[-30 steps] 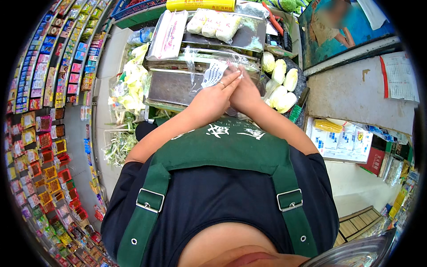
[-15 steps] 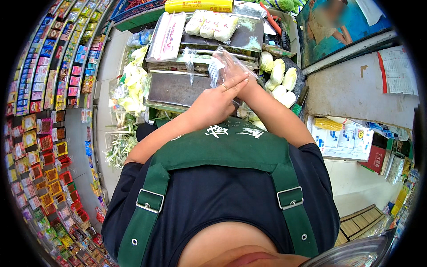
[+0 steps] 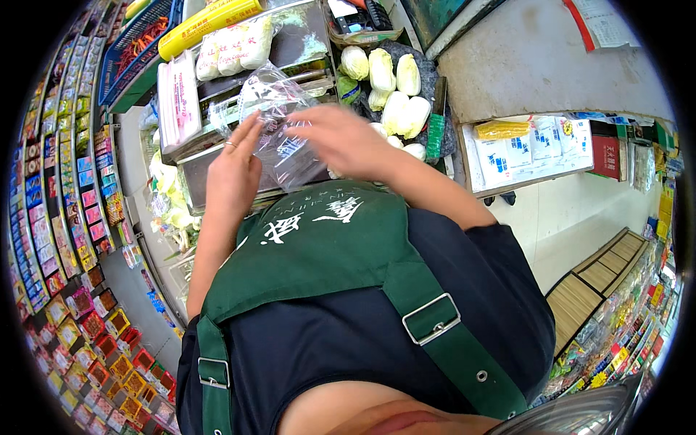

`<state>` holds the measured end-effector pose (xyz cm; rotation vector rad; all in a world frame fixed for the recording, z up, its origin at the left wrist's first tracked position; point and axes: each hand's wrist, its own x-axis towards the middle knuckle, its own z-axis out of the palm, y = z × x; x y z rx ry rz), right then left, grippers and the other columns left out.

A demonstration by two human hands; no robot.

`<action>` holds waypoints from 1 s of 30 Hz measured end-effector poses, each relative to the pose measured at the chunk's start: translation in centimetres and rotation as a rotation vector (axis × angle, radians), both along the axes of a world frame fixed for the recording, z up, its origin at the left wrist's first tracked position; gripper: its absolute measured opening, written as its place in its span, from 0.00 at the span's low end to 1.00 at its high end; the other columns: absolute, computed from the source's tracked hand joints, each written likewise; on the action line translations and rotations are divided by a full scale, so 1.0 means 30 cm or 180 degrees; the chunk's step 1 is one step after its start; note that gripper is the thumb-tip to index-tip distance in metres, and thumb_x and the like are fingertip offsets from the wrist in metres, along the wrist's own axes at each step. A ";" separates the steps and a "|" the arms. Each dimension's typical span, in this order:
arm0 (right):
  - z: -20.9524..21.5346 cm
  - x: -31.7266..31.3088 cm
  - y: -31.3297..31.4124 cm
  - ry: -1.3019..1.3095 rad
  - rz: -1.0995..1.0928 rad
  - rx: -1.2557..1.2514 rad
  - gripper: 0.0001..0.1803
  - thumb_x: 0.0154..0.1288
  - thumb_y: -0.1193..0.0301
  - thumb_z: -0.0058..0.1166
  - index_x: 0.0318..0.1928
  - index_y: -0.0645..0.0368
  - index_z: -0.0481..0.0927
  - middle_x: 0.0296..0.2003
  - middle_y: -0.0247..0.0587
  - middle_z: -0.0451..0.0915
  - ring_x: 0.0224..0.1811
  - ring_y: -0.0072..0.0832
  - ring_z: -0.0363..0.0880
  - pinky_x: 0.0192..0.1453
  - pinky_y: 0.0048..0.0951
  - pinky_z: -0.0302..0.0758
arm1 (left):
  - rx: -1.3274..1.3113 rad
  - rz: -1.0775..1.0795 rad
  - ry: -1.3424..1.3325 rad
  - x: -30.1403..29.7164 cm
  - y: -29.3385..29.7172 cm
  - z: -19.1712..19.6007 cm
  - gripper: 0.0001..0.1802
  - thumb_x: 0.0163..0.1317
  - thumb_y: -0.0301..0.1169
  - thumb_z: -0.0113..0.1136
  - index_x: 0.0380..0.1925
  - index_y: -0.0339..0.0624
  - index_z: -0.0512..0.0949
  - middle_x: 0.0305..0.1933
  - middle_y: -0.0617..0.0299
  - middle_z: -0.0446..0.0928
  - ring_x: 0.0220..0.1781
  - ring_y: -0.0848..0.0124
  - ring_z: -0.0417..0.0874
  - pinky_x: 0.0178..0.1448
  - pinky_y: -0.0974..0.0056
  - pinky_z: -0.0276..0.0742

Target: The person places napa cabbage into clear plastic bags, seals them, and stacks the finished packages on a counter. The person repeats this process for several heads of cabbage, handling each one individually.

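A clear plastic bag [image 3: 279, 145] with printing on it spreads between my hands above the dark weighing-and-wrapping counter [image 3: 206, 177]. My left hand [image 3: 235, 163], with a ring on one finger, has its fingers closed at the bag's left edge. Over the bag's right side reaches my right hand [image 3: 344, 141], slightly blurred, its fingers stretched out and apart; its thumb is hidden. Just beyond the bag lie a pack of white rolled bags [image 3: 235, 51] and a flat pack of pink-and-white bags [image 3: 179, 98].
A yellow film roll [image 3: 210, 27] lies at the far edge beside a blue basket [image 3: 138, 51] of red peppers. Several pale cabbages [image 3: 395, 83] sit to the right. Left are leafy trimmings [image 3: 170, 192] and snack racks [image 3: 72, 181]; right, a shelf with white packets [image 3: 533, 148].
My hands have moved apart from their pressed-together position, and the plastic bag now spreads wider between them. The whole view has turned, so the counter sits further left.
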<state>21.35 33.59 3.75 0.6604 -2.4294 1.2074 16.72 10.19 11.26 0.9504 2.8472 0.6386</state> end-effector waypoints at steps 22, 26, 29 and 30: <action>-0.500 0.188 0.460 -0.2825 -0.2375 -0.3031 0.42 0.63 0.55 0.58 0.69 0.68 0.59 0.59 0.61 0.73 0.59 0.45 0.78 0.60 0.39 0.74 | -0.0363 0.0199 0.0367 -0.148 0.074 -0.003 0.26 0.57 0.21 0.53 0.59 0.39 0.74 0.70 0.70 0.68 0.44 0.56 0.85 0.48 0.56 0.80; -0.226 0.207 0.436 -0.2825 -0.0095 -0.4791 0.40 0.66 0.54 0.52 0.70 0.65 0.58 0.62 0.63 0.69 0.60 0.50 0.75 0.63 0.47 0.74 | -0.0534 0.0128 0.0577 -0.151 0.095 -0.024 0.27 0.55 0.23 0.54 0.58 0.41 0.75 0.71 0.71 0.67 0.37 0.58 0.85 0.43 0.56 0.81; -0.061 0.146 0.332 -0.2557 0.0962 -0.5147 0.39 0.68 0.54 0.47 0.71 0.66 0.56 0.63 0.65 0.68 0.58 0.51 0.77 0.60 0.48 0.77 | -0.0575 -0.0014 0.0685 -0.162 0.090 -0.033 0.29 0.55 0.22 0.54 0.60 0.43 0.73 0.71 0.72 0.66 0.38 0.59 0.85 0.43 0.57 0.81; -0.035 0.121 0.294 -0.2477 0.1352 -0.5204 0.40 0.69 0.53 0.46 0.72 0.66 0.54 0.64 0.66 0.67 0.57 0.51 0.78 0.58 0.46 0.79 | -0.0570 -0.0034 0.0676 -0.161 0.089 -0.032 0.29 0.55 0.22 0.54 0.61 0.44 0.73 0.71 0.73 0.66 0.39 0.59 0.85 0.43 0.57 0.81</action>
